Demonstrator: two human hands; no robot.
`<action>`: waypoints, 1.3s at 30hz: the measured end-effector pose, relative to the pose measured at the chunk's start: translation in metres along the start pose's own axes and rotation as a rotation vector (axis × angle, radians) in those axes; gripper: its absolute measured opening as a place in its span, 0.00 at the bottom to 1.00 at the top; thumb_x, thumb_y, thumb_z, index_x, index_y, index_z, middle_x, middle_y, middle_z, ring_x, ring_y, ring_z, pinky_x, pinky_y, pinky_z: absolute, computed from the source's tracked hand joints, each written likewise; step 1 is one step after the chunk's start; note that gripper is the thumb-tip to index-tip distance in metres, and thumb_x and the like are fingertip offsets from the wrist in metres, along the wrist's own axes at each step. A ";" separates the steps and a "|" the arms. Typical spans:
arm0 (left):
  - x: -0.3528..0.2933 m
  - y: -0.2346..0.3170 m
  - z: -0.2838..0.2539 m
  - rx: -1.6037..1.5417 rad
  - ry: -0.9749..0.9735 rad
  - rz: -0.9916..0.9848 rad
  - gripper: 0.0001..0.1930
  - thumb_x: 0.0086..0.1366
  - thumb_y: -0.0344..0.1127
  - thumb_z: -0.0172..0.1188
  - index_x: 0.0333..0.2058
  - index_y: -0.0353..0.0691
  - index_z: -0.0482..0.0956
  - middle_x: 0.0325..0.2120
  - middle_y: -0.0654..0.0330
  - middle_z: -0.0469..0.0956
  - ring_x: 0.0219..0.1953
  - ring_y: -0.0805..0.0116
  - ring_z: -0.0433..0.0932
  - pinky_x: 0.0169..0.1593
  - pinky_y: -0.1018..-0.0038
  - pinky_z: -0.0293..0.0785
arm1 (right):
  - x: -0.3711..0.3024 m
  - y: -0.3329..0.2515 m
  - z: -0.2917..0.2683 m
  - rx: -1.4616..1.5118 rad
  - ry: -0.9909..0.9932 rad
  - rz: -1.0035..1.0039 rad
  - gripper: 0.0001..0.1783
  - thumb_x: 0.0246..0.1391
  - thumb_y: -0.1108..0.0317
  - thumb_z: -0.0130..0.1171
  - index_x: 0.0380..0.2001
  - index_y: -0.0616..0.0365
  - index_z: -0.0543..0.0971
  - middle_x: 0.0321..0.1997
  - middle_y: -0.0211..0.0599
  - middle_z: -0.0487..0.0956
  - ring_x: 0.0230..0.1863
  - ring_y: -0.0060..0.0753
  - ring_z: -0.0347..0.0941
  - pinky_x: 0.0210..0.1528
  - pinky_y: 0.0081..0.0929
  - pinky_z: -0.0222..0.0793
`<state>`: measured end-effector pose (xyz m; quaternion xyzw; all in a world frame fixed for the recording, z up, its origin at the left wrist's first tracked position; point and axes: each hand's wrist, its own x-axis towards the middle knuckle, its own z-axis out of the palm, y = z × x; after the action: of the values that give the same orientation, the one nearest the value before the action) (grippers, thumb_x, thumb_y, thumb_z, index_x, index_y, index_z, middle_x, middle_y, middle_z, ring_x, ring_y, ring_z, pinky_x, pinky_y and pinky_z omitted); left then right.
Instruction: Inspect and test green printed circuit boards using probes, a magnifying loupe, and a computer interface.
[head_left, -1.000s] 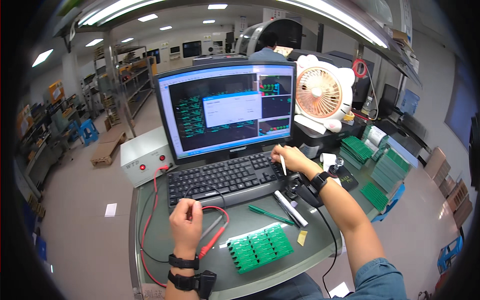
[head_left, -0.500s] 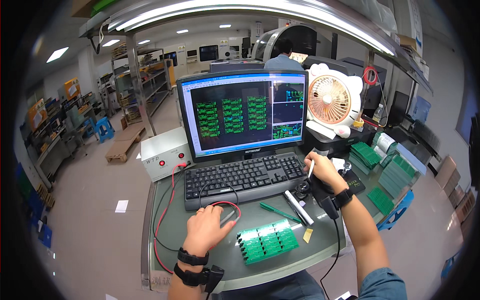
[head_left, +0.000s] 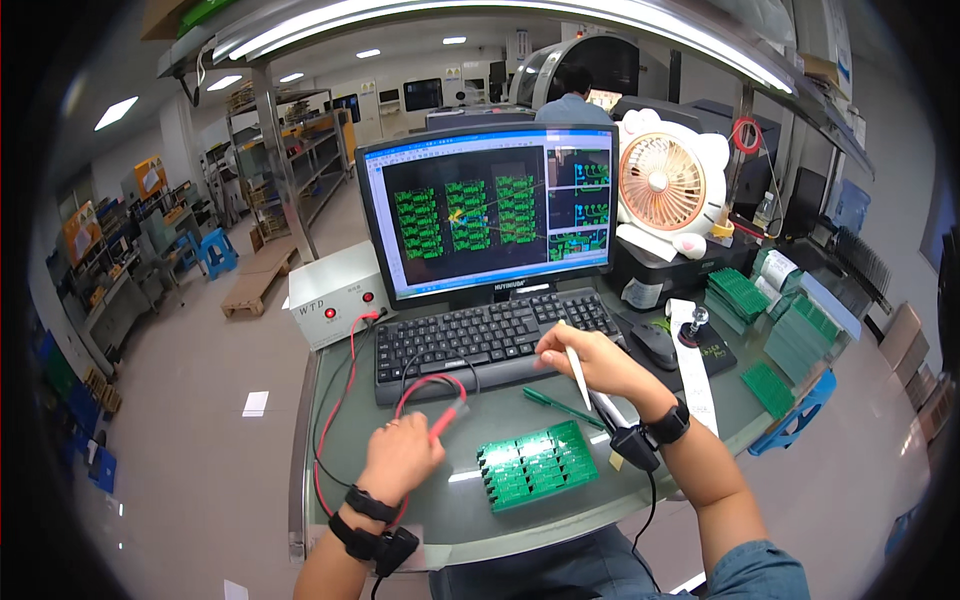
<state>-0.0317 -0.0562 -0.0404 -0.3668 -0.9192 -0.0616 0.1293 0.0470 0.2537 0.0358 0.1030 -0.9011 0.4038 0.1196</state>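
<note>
My left hand (head_left: 400,456) is closed round a red test probe (head_left: 447,420) beside the keyboard's near left corner. Its red lead loops over a black one to the white metal box (head_left: 338,305). My right hand (head_left: 595,362) is raised over the keyboard's near right part, its fingers closed on a slim white pen-shaped tool (head_left: 577,378). Between and below the hands lies a green circuit board panel (head_left: 550,475) with rows of small boards and dark parts on its left edge. Black bands with small black units circle both wrists.
Behind the keyboard (head_left: 455,352) stands a monitor (head_left: 480,285) showing a board layout. A green pen (head_left: 560,408) lies above the panel. To the right are a mouse (head_left: 653,345), a paper strip (head_left: 692,375), a fan (head_left: 665,185) and stacked green boards (head_left: 740,295). A person (head_left: 572,103) is farther back.
My right hand has moved left from the mouse to above the keyboard's near edge, uncovering the mouse. My left hand has lifted the red probe. A bright marker now shows on the monitor's middle column.
</note>
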 end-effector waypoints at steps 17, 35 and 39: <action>0.033 -0.031 -0.037 -2.658 0.220 0.034 0.10 0.71 0.32 0.47 0.49 0.45 0.70 0.37 0.68 0.68 0.39 0.76 0.71 0.61 0.57 0.65 | 0.063 0.027 0.051 -0.500 -0.248 -0.205 0.11 0.58 0.63 0.55 0.42 0.53 0.74 0.41 0.39 0.79 0.47 0.49 0.74 0.49 0.43 0.69; 0.035 -0.030 -0.016 -2.657 0.302 0.056 0.14 0.61 0.19 0.50 0.40 0.47 0.73 0.38 0.65 0.65 0.39 0.72 0.66 0.43 0.73 0.67 | -0.009 0.010 0.019 0.157 -0.212 -0.114 0.18 0.50 0.62 0.67 0.41 0.60 0.77 0.41 0.37 0.82 0.46 0.36 0.78 0.54 0.33 0.71; 0.030 -0.021 -0.024 -2.616 0.302 -0.071 0.20 0.73 0.31 0.42 0.60 0.58 0.68 0.36 0.66 0.65 0.31 0.79 0.65 0.40 0.74 0.66 | -0.012 0.009 0.020 0.212 -0.194 -0.105 0.16 0.50 0.63 0.67 0.39 0.60 0.77 0.40 0.35 0.82 0.45 0.36 0.78 0.52 0.32 0.71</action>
<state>-0.0620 -0.0568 -0.0094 -0.1857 -0.1667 -0.9431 -0.2198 0.0532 0.2458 0.0131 0.2004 -0.8541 0.4782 0.0414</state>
